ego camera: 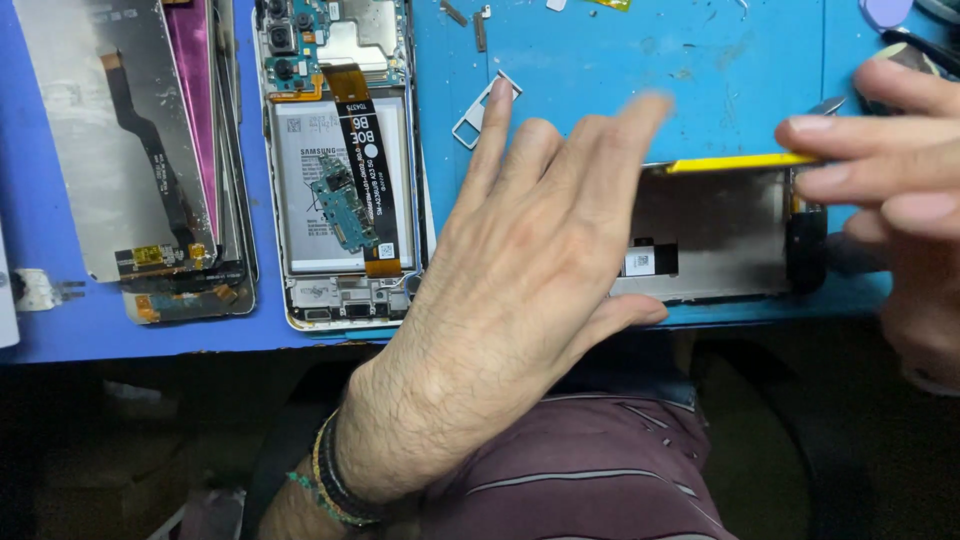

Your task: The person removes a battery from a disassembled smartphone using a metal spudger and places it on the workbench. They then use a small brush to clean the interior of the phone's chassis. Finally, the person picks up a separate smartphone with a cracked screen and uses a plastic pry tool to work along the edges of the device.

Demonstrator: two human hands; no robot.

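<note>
Here the phone screen panel [720, 235] lies at the right of the frame on the blue bench [600, 60], its long axis running left to right. The right hand [890, 190] is the nearer: its grip pinches the panel's right end where a yellow strip [740, 162] runs along the top edge. The left hand [520, 270] hovers spread and released over the panel's left end (blurred, touch unclear). An opened phone [340, 160] lies upper left.
</note>
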